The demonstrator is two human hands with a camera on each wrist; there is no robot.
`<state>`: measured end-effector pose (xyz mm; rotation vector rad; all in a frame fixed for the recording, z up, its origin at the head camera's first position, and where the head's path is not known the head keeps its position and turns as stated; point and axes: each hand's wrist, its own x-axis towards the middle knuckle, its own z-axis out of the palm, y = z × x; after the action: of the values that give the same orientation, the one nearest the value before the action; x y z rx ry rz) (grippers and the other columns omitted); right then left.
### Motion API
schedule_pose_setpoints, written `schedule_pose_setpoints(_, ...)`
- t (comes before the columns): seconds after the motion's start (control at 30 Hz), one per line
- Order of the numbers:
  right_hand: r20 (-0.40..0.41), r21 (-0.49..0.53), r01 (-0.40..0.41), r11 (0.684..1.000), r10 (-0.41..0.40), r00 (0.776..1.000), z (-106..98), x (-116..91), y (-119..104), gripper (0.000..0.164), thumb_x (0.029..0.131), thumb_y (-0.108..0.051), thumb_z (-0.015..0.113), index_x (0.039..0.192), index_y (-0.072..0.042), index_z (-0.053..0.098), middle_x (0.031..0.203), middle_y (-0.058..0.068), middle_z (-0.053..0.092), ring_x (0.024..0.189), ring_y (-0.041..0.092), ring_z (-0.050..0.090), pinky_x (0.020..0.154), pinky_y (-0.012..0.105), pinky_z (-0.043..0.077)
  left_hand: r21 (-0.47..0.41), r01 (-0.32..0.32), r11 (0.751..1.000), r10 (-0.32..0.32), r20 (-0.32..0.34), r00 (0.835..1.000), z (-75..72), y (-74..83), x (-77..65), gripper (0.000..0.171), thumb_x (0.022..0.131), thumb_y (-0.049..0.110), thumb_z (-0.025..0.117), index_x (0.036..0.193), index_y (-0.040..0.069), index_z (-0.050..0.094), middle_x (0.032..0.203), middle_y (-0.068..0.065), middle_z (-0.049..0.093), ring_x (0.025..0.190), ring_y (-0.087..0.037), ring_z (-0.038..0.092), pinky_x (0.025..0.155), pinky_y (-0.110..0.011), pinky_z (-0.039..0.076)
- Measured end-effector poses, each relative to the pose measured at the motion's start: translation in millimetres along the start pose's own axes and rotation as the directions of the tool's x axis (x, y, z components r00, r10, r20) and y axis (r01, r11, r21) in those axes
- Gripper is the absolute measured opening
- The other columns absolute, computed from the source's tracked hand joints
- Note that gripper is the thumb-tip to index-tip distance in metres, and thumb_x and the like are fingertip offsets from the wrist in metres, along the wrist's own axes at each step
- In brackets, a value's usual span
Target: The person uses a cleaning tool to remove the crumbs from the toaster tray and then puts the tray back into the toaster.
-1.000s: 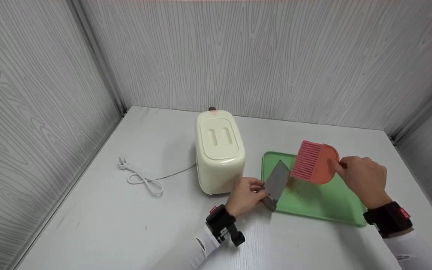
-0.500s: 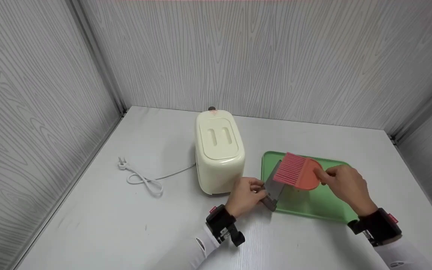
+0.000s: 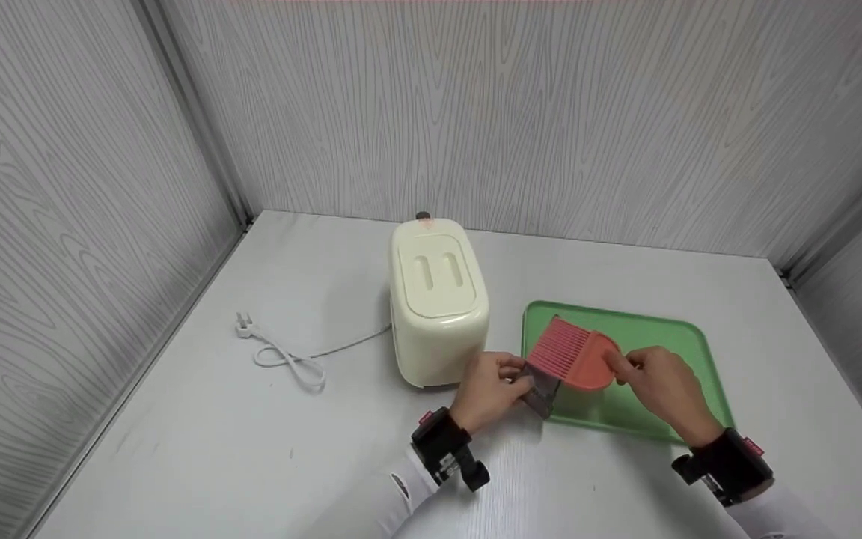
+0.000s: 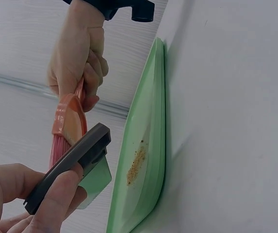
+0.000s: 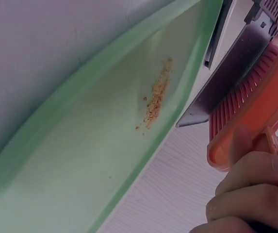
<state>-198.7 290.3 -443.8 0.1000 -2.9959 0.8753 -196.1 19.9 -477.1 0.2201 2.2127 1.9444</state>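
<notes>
My left hand (image 3: pixel 485 393) pinches the dark end of a toaster crumb tray (image 3: pixel 541 383), whose metal plate (image 5: pixel 233 68) tilts above the left side of a green tray (image 3: pixel 674 346). In my right hand (image 3: pixel 663 385) is a small brush (image 3: pixel 594 364) with an orange body and pink bristles, gripped by its thin handle. The bristles (image 5: pixel 240 92) lie against the plate's face and cover most of it in the head view. Beneath them, tan crumbs (image 5: pixel 156 99) form a small strip on the green tray; the brush hides them in the head view.
A cream toaster (image 3: pixel 440 299) stands left of the green tray, close to my left hand. Its white cord (image 3: pixel 292 361) runs left across the white table (image 3: pixel 199 449) to a loose plug (image 3: pixel 245 328). Wood-grain panels (image 3: pixel 506 112) enclose the back and sides.
My right hand has moved the brush leftward and slightly down, from beside the plate's right edge onto its face. The left hand and the crumb tray have stayed nearly still.
</notes>
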Motion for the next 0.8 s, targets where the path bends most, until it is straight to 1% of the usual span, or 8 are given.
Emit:
schedule_pose_setpoints(0.1, 0.015, 0.006, -0.005, 1.000, 0.005, 1.000, 1.0, -2.4, 3.7, 0.057, 0.106, -0.054, 0.057, 0.073, -0.011, 0.075, 0.068, 0.001, 0.066, 0.060, 0.010, 0.047, 0.049, 0.023, 0.034, -0.015, 0.007, 1.000, -0.007, -0.005, 1.000, 0.1, -0.2, 0.6, 0.023, 0.092, -0.001, 0.072, 0.114, -0.006, 0.074, 0.104, -0.018, 0.081, 0.085, -0.013, 0.075, 0.069, -0.023, 0.066)
schedule_pose_setpoints(0.2, 0.035, 0.003, -0.006, 1.000, 0.006, 0.999, 0.1, -3.8, 8.4, 0.057, 0.105, -0.055, 0.057, 0.074, -0.011, 0.075, 0.074, 0.004, 0.071, 0.063, 0.010, 0.048, 0.051, 0.023, 0.035, -0.012, 0.009, 1.000, -0.009, -0.006, 1.000, -0.3, -0.8, 1.3, 0.024, 0.092, 0.000, 0.073, 0.116, -0.006, 0.073, 0.106, -0.019, 0.080, 0.085, -0.011, 0.074, 0.069, -0.023, 0.066)
schedule_pose_setpoints(0.33, 0.039, -0.035, 0.002, 0.999, 0.000, 0.999, -4.8, -3.9, 14.1, 0.059, 0.105, -0.057, 0.056, 0.070, -0.013, 0.073, 0.069, 0.001, 0.067, 0.063, 0.010, 0.045, 0.051, 0.023, 0.033, -0.010, 0.006, 1.000, -0.006, -0.001, 1.000, -0.4, -0.4, 1.0, 0.027, 0.093, 0.001, 0.074, 0.118, -0.008, 0.071, 0.109, -0.020, 0.080, 0.086, -0.012, 0.074, 0.071, -0.023, 0.066)
schedule_pose_setpoints(0.53, 0.028, -0.133, 0.032, 0.991, -0.029, 0.999, -16.1, -3.5, 20.6, 0.059, 0.104, -0.057, 0.057, 0.064, -0.016, 0.068, 0.058, -0.007, 0.052, 0.056, 0.009, 0.037, 0.046, 0.023, 0.025, -0.026, -0.017, 1.000, 0.016, -0.015, 1.000, -0.4, 0.9, -0.1, 0.028, 0.091, -0.003, 0.072, 0.118, -0.009, 0.072, 0.110, -0.023, 0.079, 0.087, -0.013, 0.073, 0.067, -0.022, 0.065)
schedule_pose_setpoints(0.57, 0.030, -0.148, 0.035, 0.988, -0.031, 0.999, -18.2, -3.4, 21.6, 0.059, 0.104, -0.057, 0.057, 0.064, -0.016, 0.068, 0.057, -0.008, 0.051, 0.055, 0.009, 0.037, 0.046, 0.023, 0.024, -0.030, -0.022, 0.999, 0.022, -0.018, 1.000, -0.4, 1.2, -0.3, 0.028, 0.090, -0.003, 0.072, 0.118, -0.009, 0.072, 0.110, -0.023, 0.079, 0.087, -0.014, 0.072, 0.066, -0.022, 0.065)
schedule_pose_setpoints(0.67, 0.034, -0.186, 0.046, 0.981, -0.040, 0.999, -24.6, -3.2, 22.7, 0.057, 0.104, -0.056, 0.057, 0.064, -0.018, 0.069, 0.060, -0.007, 0.059, 0.053, 0.009, 0.037, 0.044, 0.024, 0.023, -0.035, -0.033, 0.999, 0.032, -0.017, 0.999, -0.7, 1.0, -0.1, 0.028, 0.090, -0.005, 0.072, 0.117, -0.011, 0.072, 0.108, -0.025, 0.079, 0.086, -0.016, 0.074, 0.066, -0.022, 0.065)
schedule_pose_setpoints(0.73, 0.028, -0.211, 0.053, 0.976, -0.048, 0.998, -28.3, -2.6, 22.9, 0.057, 0.105, -0.055, 0.058, 0.061, -0.019, 0.065, 0.059, -0.007, 0.059, 0.053, 0.009, 0.036, 0.044, 0.024, 0.022, -0.037, -0.028, 0.999, 0.028, -0.010, 1.000, -0.7, 1.2, -0.1, 0.027, 0.090, -0.005, 0.071, 0.117, -0.011, 0.071, 0.108, -0.025, 0.079, 0.087, -0.016, 0.074, 0.066, -0.022, 0.065)
schedule_pose_setpoints(0.8, 0.008, -0.235, 0.060, 0.970, -0.060, 0.998, -30.9, -1.6, 23.0, 0.058, 0.104, -0.052, 0.059, 0.056, -0.021, 0.055, 0.055, -0.009, 0.050, 0.053, 0.008, 0.032, 0.045, 0.023, 0.017, -0.039, -0.019, 0.999, 0.019, 0.000, 1.000, -0.6, 1.0, -0.1, 0.027, 0.091, -0.004, 0.071, 0.117, -0.010, 0.071, 0.108, -0.024, 0.079, 0.086, -0.015, 0.074, 0.068, -0.022, 0.065)
